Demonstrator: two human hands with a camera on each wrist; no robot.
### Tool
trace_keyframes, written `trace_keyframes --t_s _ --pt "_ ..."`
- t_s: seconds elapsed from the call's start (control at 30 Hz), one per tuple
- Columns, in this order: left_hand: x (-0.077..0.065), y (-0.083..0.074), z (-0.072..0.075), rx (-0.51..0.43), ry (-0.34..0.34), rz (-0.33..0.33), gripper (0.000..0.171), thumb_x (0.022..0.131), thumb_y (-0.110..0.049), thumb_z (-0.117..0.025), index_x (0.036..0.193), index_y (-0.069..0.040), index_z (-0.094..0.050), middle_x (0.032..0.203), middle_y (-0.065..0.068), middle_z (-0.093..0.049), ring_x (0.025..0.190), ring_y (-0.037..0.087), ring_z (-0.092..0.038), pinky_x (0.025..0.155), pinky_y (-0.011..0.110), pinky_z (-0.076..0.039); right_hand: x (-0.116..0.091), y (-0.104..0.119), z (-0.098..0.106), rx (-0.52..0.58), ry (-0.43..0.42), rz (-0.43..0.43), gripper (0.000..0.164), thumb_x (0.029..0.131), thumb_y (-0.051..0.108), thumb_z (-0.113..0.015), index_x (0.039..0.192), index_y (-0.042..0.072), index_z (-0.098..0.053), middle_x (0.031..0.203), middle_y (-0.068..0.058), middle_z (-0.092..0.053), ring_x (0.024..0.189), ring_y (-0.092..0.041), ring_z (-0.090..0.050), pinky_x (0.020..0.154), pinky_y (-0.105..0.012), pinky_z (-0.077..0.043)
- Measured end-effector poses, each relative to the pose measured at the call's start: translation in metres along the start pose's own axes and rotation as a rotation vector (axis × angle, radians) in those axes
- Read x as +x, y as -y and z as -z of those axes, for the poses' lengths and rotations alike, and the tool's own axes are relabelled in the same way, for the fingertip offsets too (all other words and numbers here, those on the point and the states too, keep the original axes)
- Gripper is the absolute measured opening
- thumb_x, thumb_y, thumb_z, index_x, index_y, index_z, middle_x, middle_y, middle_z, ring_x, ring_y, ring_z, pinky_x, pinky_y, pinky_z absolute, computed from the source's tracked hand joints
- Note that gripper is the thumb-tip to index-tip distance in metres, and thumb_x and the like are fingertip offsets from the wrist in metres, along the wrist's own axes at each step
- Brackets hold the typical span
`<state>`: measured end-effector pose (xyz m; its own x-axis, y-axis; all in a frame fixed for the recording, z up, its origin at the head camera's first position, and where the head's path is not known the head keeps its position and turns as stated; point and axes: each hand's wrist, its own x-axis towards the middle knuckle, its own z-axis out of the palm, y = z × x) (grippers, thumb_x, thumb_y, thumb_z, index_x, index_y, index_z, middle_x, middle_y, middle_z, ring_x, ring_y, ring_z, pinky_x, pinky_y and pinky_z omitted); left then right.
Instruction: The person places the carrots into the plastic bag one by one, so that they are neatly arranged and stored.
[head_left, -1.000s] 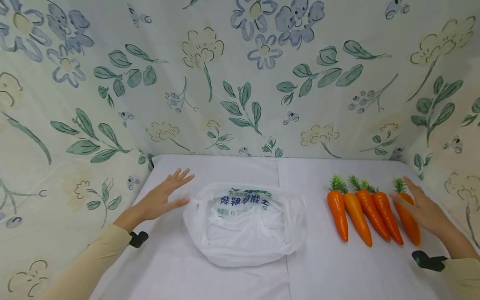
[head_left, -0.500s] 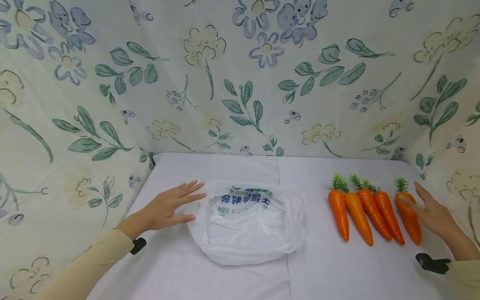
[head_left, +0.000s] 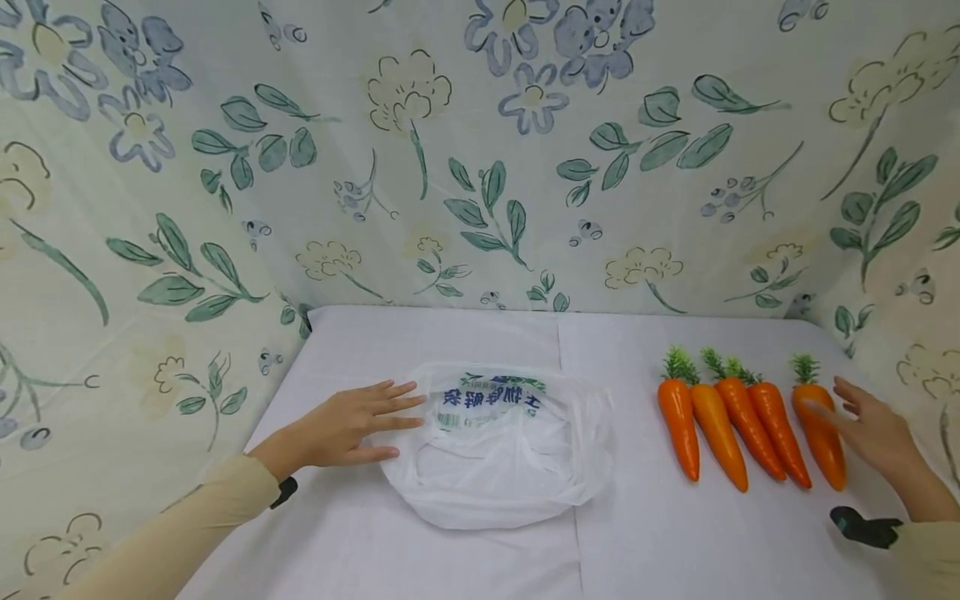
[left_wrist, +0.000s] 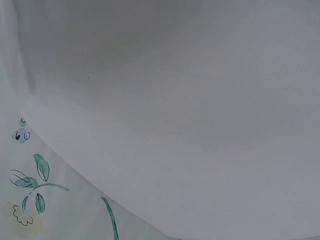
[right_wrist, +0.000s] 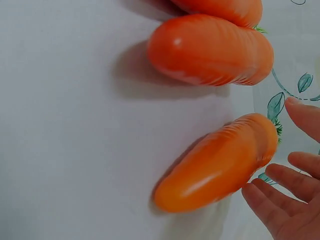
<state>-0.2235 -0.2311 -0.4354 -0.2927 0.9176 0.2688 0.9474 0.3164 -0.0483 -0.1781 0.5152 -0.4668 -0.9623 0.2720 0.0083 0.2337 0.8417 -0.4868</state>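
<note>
A white plastic bag [head_left: 495, 504] with blue and green print is spread round a roughly rectangular opening on the table. At its left rim my left hand [head_left: 337, 427] reaches with spread, straight fingers; whether they touch the plastic cannot be told. The left wrist view holds only white cloth and a patterned corner. On the right lies an orange carrot [head_left: 823, 446] with a green top, apart from the others. Over its upper end my right hand [head_left: 881, 429] hovers, thumb and fingers spread. In the right wrist view those fingers [right_wrist: 265, 205] come close beside the carrot [right_wrist: 215, 170], without gripping it.
Several more carrots [head_left: 718, 433] lie side by side between the bag and the separate carrot. White cloth [head_left: 442, 333] covers the table, with a seam running from back to front. Flower-patterned fabric [head_left: 525, 200] rises behind the table and on both sides.
My left hand has moved right and slightly down, to the bag's left rim. The right hand has shifted slightly right and down beside the separate carrot. Bag and carrots stay in place.
</note>
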Motion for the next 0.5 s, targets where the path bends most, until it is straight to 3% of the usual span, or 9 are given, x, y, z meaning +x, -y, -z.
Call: trace_keyframes --t_s 0.23,0.5 --pt "-0.001 0.001 -0.007 0.007 0.004 -0.036 0.051 0.098 -0.042 -0.062 0.139 -0.011 -0.061 0.148 0.013 -0.05 0.139 0.033 -0.042 0.112 0.052 -0.034 -0.004 0.003 0.003 0.088 -0.009 -0.105 0.083 0.102 0.042 -0.053 0.145 -0.02 -0.019 0.133 -0.048 -0.031 0.113 -0.063 -0.037 0.09 -0.068 -0.045" --pt "-0.001 0.002 -0.009 0.002 0.012 -0.053 0.049 0.099 -0.041 -0.06 0.136 -0.01 -0.063 0.146 0.012 -0.052 0.138 0.032 -0.044 0.111 0.053 -0.036 0.003 -0.012 -0.002 0.244 0.045 -0.263 0.097 0.097 0.056 -0.054 0.146 -0.02 -0.02 0.135 -0.047 -0.026 0.115 -0.059 -0.039 0.096 -0.069 -0.04"
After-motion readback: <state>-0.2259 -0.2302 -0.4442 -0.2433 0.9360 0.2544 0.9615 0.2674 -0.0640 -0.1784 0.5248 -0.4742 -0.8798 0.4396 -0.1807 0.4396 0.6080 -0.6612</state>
